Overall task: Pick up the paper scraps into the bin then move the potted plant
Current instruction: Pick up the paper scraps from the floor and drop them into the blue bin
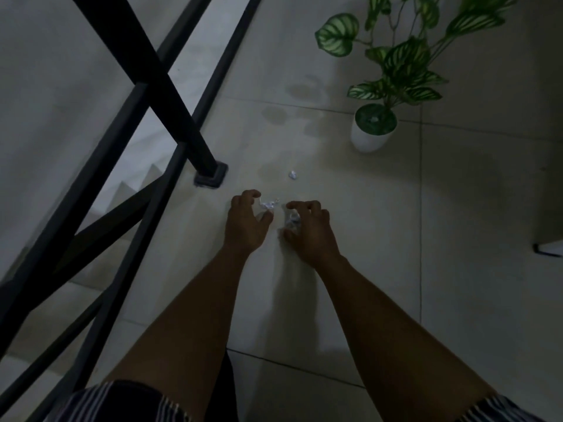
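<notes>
— Head view, looking down: how far along is the clean-up?

— Early, I judge. Both hands are low over the pale tiled floor (380, 239). The left hand (246, 222) is curled around a crumpled paper scrap (268, 205), fingers bent, thumb closing under it; the paper sits at its fingertips, though whether it is lifted off the tile I cannot tell. The right hand (309, 231) is curled over another crumpled scrap (292, 222), which shows between thumb and fingers, so it looks gripped.

— Anything left on the floor?

— One more small scrap (293, 174) lies apart, just beyond the hands, towards the plant. Nothing is binned as far as I can see; no bin shows in this view at all.

— And the plant?

— The potted plant (373, 134), white pot and striped green leaves, stands upright on the floor well beyond the right hand, apparently untouched. That part is still to do.

— What could get in the way?

— A black metal railing (170, 95) runs along the left with its post foot (211, 175) bolted near the left hand, and stairs (134, 190) drop away behind it. Dim light and faint damp-looking marks (275, 114) on the tiles make small scraps easy to miss.
</notes>
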